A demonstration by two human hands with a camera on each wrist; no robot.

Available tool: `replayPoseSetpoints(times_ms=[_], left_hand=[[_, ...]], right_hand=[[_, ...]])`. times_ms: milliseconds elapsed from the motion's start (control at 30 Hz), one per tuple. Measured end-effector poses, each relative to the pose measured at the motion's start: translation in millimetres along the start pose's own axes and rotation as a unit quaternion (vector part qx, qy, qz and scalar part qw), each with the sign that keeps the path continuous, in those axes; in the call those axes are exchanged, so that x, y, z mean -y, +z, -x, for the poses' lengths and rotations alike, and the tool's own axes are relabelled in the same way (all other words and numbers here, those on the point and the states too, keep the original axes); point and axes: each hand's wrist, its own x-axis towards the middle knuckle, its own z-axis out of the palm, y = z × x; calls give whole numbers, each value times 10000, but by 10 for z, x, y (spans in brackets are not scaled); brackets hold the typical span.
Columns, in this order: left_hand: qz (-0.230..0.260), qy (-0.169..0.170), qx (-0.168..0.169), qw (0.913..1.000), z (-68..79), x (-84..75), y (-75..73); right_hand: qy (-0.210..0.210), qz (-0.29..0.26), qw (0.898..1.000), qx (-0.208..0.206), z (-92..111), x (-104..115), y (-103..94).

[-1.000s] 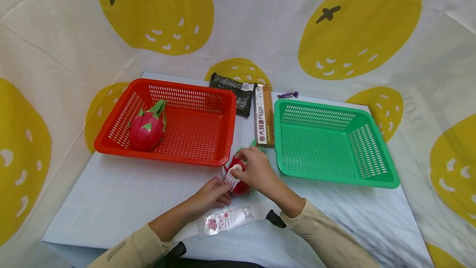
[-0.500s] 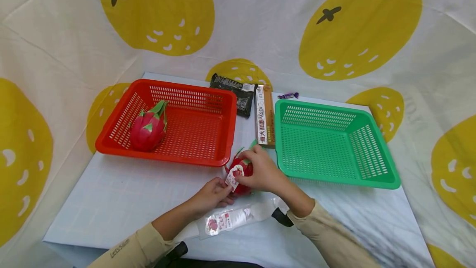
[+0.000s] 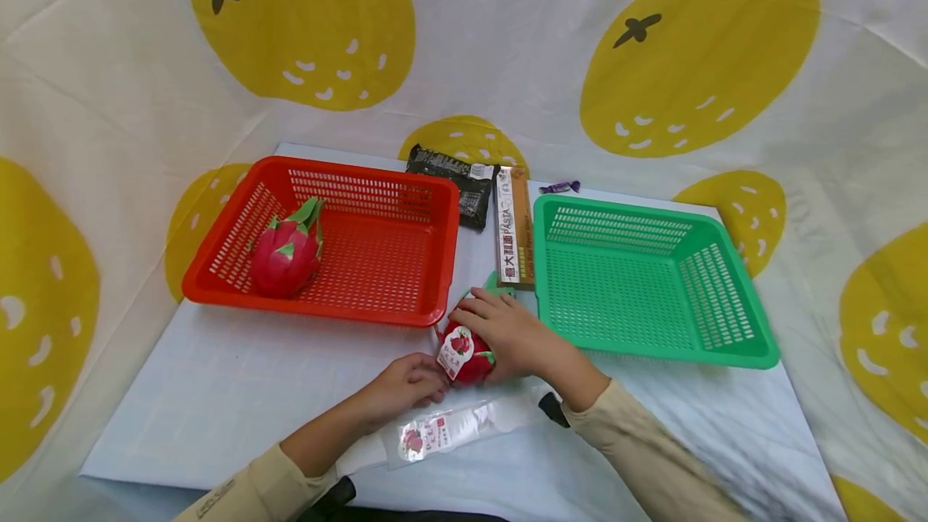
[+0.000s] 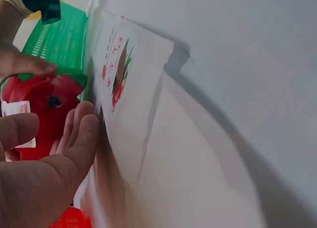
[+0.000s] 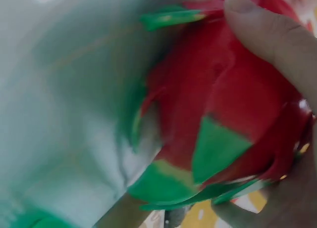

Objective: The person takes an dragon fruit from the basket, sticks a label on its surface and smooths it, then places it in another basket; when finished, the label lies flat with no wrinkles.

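Head view: dragon fruit (image 3: 473, 369) within right grip (image 3: 510, 335).

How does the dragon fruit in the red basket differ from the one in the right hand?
The basket fruit sits inside the red basket; the held fruit is outside it.
The held fruit is gripped and partly covered by the right hand; no hand touches the basket fruit.
The held fruit shows a white label; the basket fruit shows none.
Both are red with green-tipped scales.
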Motion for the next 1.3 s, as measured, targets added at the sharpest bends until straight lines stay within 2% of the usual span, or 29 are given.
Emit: replayPoseSetpoints(times_ms=[267, 367, 533, 700, 800, 900, 1000, 1067, 1133, 1200, 1233, 1300], left_hand=[[128, -5, -104, 9999, 46, -81, -59], [102, -49, -128, 9999, 51, -74, -89], [136, -78, -249, 9996, 77, -80, -147], [144, -34, -308, 9994, 107, -120, -197], [77, -89, -316, 9994, 116, -147, -216], [-23, -124, -258, 9996, 80, -187, -191], [-130, -51, -149, 9998, 7, -251, -117], [-166, 47, -32, 9998, -43, -326, -39], [-217, 175, 120, 9995, -87, -433, 49], [-304, 274, 311, 9987, -117, -570, 129], [-385, 294, 379, 9981, -123, -642, 164], [-547, 311, 490, 9968, -130, -788, 225]], right_hand=[[-700, 757, 9942, -290, 2, -42, 37], [-977, 1078, 9879, -528, 20, -52, 68], [-1485, 1180, 9758, -1090, 95, -39, 106], [-1825, 747, 9688, -1500, 272, 17, 127], [-1928, 166, 9624, -1904, 406, 78, 59], [-2046, -638, 9485, -2331, 585, 138, -93], [-2146, -1489, 9263, -2716, 782, 162, -283], [-2309, -2063, 9016, -3021, 889, 151, -428], [-2524, -2624, 8670, -3402, 965, 124, -595], [-2674, -3123, 8244, -3890, 1010, 99, -784], [-2701, -3247, 8046, -4173, 1023, 80, -875], [-2508, -3482, 7721, -4687, 1069, 32, -1040]])
